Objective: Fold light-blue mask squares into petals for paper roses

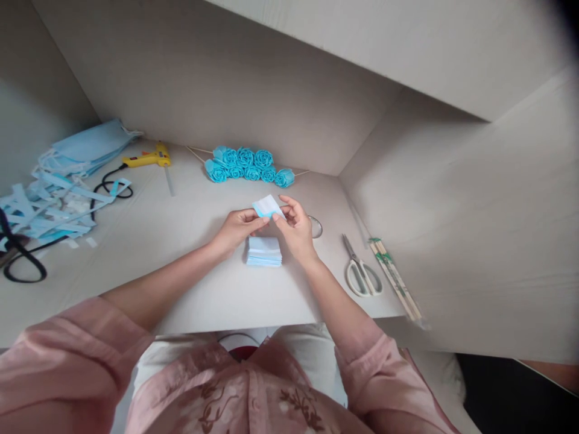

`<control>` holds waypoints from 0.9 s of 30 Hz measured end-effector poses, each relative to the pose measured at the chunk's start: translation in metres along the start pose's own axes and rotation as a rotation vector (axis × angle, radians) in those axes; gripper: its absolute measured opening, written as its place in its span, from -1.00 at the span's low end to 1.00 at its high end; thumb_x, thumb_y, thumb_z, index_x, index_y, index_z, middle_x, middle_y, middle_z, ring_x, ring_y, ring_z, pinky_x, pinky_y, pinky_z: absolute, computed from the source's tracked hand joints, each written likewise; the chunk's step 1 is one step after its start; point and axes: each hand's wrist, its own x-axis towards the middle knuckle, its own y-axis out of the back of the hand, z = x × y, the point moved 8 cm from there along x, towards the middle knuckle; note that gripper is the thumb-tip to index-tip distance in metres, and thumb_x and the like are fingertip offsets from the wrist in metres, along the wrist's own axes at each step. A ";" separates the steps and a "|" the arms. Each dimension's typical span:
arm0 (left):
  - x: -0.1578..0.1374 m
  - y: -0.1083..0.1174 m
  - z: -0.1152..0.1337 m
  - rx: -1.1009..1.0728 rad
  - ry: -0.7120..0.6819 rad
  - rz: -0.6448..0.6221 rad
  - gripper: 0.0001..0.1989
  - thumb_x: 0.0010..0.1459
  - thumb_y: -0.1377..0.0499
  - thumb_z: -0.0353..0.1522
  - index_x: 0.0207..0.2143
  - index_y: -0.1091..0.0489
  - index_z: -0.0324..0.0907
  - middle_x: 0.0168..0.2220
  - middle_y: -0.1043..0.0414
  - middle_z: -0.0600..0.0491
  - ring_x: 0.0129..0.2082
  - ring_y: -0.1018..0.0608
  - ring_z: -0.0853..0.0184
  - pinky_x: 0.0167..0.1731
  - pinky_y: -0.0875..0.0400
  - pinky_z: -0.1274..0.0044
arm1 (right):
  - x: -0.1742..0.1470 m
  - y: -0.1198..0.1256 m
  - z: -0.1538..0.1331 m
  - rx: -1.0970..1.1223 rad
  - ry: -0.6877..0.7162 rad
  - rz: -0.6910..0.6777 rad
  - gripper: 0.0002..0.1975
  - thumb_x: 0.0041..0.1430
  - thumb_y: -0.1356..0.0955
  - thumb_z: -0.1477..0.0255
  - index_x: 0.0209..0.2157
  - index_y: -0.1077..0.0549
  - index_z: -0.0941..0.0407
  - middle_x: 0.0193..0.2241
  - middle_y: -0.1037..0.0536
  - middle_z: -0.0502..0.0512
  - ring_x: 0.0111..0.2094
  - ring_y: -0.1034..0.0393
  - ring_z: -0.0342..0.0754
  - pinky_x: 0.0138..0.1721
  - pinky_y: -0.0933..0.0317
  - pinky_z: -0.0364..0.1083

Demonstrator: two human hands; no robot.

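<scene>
Between my two hands is a small blue-and-white piece of face-mask fabric [268, 205], raised above the table. My left hand [239, 229] pinches its left edge between thumb and fingers. On the other side my right hand [296, 229] grips the lower right part, thumb in front, index finger stretched out past the edge. Just below the hands a neat stack of cut light-blue fabric pieces [264, 251] lies on the table. Partly behind my right hand shows a round ring-shaped thing [315, 227], perhaps a roll of clear tape.
Blue fabric roses [245, 158] on sticks lie along the back wall. A yellow glue gun [147, 158] stands at back left, beside face masks [90, 144] and a heap of fabric strips [49, 208]. At right are scissors [362, 274] and packed wooden sticks [394, 280].
</scene>
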 end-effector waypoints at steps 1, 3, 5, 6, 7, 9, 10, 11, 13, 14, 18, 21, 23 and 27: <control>0.000 0.001 0.000 -0.003 -0.002 0.002 -0.65 -0.15 -0.38 -0.13 -0.49 -0.49 -0.24 -0.51 -0.45 0.08 -0.51 -0.37 0.41 -0.48 -0.22 0.56 | 0.000 0.000 0.001 0.013 0.000 -0.007 -0.51 0.09 -0.41 0.27 0.06 -0.34 0.07 -0.34 -0.52 0.02 -0.26 -0.43 -0.06 -0.14 -0.32 -0.06; 0.001 0.003 -0.001 -0.028 -0.011 0.008 -0.67 -0.13 -0.37 -0.13 -0.50 -0.48 -0.23 -0.49 -0.45 0.07 -0.50 -0.39 0.41 -0.46 -0.23 0.56 | 0.000 -0.002 0.003 0.041 0.001 -0.031 -0.48 0.09 -0.41 0.25 0.08 -0.32 0.07 -0.33 -0.52 0.03 -0.26 -0.44 -0.06 -0.13 -0.33 -0.05; 0.002 0.004 -0.002 -0.068 -0.021 0.007 -0.69 -0.10 -0.36 -0.14 -0.48 -0.49 -0.22 -0.46 -0.47 0.06 -0.47 -0.41 0.41 -0.45 -0.25 0.57 | 0.000 -0.006 0.004 0.063 -0.003 -0.066 -0.45 0.09 -0.41 0.24 0.11 -0.30 0.06 -0.31 -0.54 0.04 -0.24 -0.45 -0.05 -0.11 -0.33 -0.04; 0.003 0.005 -0.002 -0.086 -0.028 0.005 -0.70 -0.09 -0.36 -0.15 -0.46 -0.49 -0.21 -0.46 -0.47 0.06 -0.46 -0.42 0.40 -0.45 -0.26 0.57 | 0.000 -0.007 0.004 0.074 -0.008 -0.084 -0.44 0.09 -0.42 0.25 0.11 -0.30 0.06 -0.29 -0.54 0.04 -0.23 -0.46 -0.04 -0.10 -0.34 -0.04; 0.003 0.005 -0.002 -0.102 -0.036 0.005 -0.71 -0.08 -0.36 -0.16 -0.44 -0.50 -0.21 -0.46 -0.46 0.06 -0.45 -0.42 0.40 -0.44 -0.26 0.57 | -0.001 -0.009 0.004 0.088 -0.017 -0.100 -0.44 0.08 -0.42 0.25 0.11 -0.30 0.05 -0.28 -0.55 0.05 -0.22 -0.46 -0.04 -0.10 -0.34 -0.04; 0.003 0.006 -0.001 -0.123 -0.056 0.012 -0.72 -0.05 -0.35 -0.18 -0.41 -0.51 -0.22 -0.47 -0.45 0.07 -0.44 -0.43 0.40 -0.43 -0.27 0.58 | -0.002 -0.012 0.005 0.119 -0.039 -0.128 -0.44 0.07 -0.43 0.26 0.10 -0.30 0.05 -0.24 -0.56 0.05 -0.21 -0.46 -0.05 -0.13 -0.35 -0.06; 0.003 0.007 0.000 -0.131 -0.066 0.016 -0.73 -0.05 -0.35 -0.19 -0.40 -0.51 -0.22 -0.47 -0.45 0.07 -0.44 -0.43 0.40 -0.43 -0.27 0.58 | -0.002 -0.013 0.005 0.130 -0.049 -0.137 -0.44 0.06 -0.43 0.26 0.10 -0.31 0.05 -0.23 -0.56 0.06 -0.21 -0.46 -0.05 -0.14 -0.35 -0.07; 0.003 0.007 0.001 -0.140 -0.073 0.019 -0.74 -0.04 -0.35 -0.20 -0.40 -0.51 -0.22 -0.46 -0.44 0.07 -0.44 -0.43 0.41 -0.42 -0.27 0.58 | -0.002 -0.014 0.005 0.134 -0.057 -0.143 -0.45 0.05 -0.43 0.27 0.09 -0.32 0.06 -0.22 -0.57 0.05 -0.22 -0.46 -0.05 -0.15 -0.35 -0.08; 0.003 0.007 0.002 -0.154 -0.079 0.021 -0.74 -0.04 -0.34 -0.20 -0.40 -0.51 -0.22 -0.46 -0.44 0.07 -0.45 -0.42 0.42 -0.43 -0.27 0.58 | -0.003 -0.015 0.005 0.122 -0.064 -0.146 -0.47 0.04 -0.43 0.28 0.06 -0.33 0.06 -0.23 -0.57 0.04 -0.23 -0.46 -0.06 -0.16 -0.35 -0.09; 0.002 0.006 0.002 -0.158 -0.077 0.019 -0.74 -0.04 -0.34 -0.20 -0.40 -0.51 -0.22 -0.46 -0.44 0.07 -0.45 -0.42 0.42 -0.43 -0.27 0.58 | -0.003 -0.015 0.006 0.113 -0.067 -0.143 -0.48 0.04 -0.43 0.28 0.06 -0.34 0.05 -0.23 -0.58 0.04 -0.23 -0.46 -0.06 -0.16 -0.36 -0.09; 0.002 0.005 0.002 -0.120 -0.069 0.009 -0.72 -0.04 -0.34 -0.17 -0.40 -0.51 -0.21 -0.47 -0.43 0.08 -0.46 -0.42 0.41 -0.44 -0.28 0.57 | -0.003 -0.015 0.006 0.109 -0.079 -0.135 -0.50 0.03 -0.43 0.30 0.03 -0.36 0.05 -0.22 -0.59 0.04 -0.22 -0.47 -0.06 -0.16 -0.36 -0.08; 0.002 0.005 0.004 -0.083 -0.070 0.020 -0.71 -0.05 -0.35 -0.15 -0.43 -0.51 -0.21 -0.51 -0.41 0.10 -0.49 -0.39 0.42 -0.46 -0.26 0.57 | -0.004 -0.015 0.005 0.115 -0.083 -0.141 -0.50 0.03 -0.44 0.29 0.03 -0.37 0.05 -0.22 -0.58 0.04 -0.23 -0.47 -0.06 -0.17 -0.37 -0.08; 0.002 0.006 0.005 -0.072 -0.069 0.030 -0.70 -0.07 -0.35 -0.14 -0.44 -0.50 -0.21 -0.53 -0.40 0.10 -0.50 -0.38 0.42 -0.47 -0.24 0.57 | -0.004 -0.015 0.005 0.121 -0.086 -0.145 -0.50 0.03 -0.44 0.26 0.02 -0.37 0.04 -0.22 -0.58 0.05 -0.22 -0.47 -0.05 -0.17 -0.38 -0.07; 0.001 0.005 0.009 -0.035 -0.072 0.025 -0.69 -0.08 -0.34 -0.14 -0.48 -0.50 -0.22 -0.55 -0.39 0.10 -0.53 -0.36 0.43 -0.48 -0.23 0.57 | -0.002 -0.013 0.009 0.130 -0.068 -0.132 -0.50 0.04 -0.44 0.22 0.03 -0.38 0.04 -0.23 -0.57 0.05 -0.22 -0.47 -0.04 -0.16 -0.39 -0.05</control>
